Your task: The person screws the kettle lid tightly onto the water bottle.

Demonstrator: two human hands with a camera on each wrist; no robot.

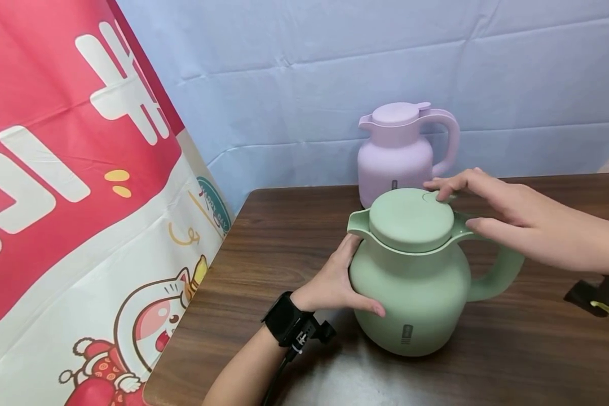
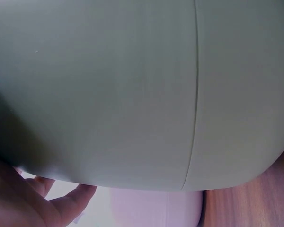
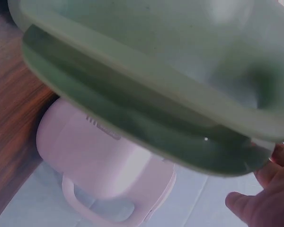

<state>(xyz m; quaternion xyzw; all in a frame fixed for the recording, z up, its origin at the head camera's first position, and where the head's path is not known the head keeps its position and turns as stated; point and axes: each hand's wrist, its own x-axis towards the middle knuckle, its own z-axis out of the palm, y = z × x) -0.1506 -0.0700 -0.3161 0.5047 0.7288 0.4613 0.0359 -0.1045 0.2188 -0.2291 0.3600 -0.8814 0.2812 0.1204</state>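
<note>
A light green thermos jug (image 1: 411, 287) stands upright on the wooden table, its spout toward the left and its handle (image 1: 507, 273) toward the right. My left hand (image 1: 335, 279) holds the jug's rounded body from the left, thumb across the front and fingers round the far side. In the left wrist view, the smooth jug body (image 2: 132, 94) fills most of the picture. Over the top of the handle is my right hand (image 1: 528, 217), its fingertips touching the back edge of the round lid (image 1: 411, 219). The right wrist view shows the handle (image 3: 123, 104) close up.
Behind the green jug stands a similar lilac jug (image 1: 393, 160), partly hidden by it. A pale blue cloth (image 1: 309, 101) hangs behind the table (image 1: 264, 254). To the left hangs a red and white printed sheet (image 1: 147, 237).
</note>
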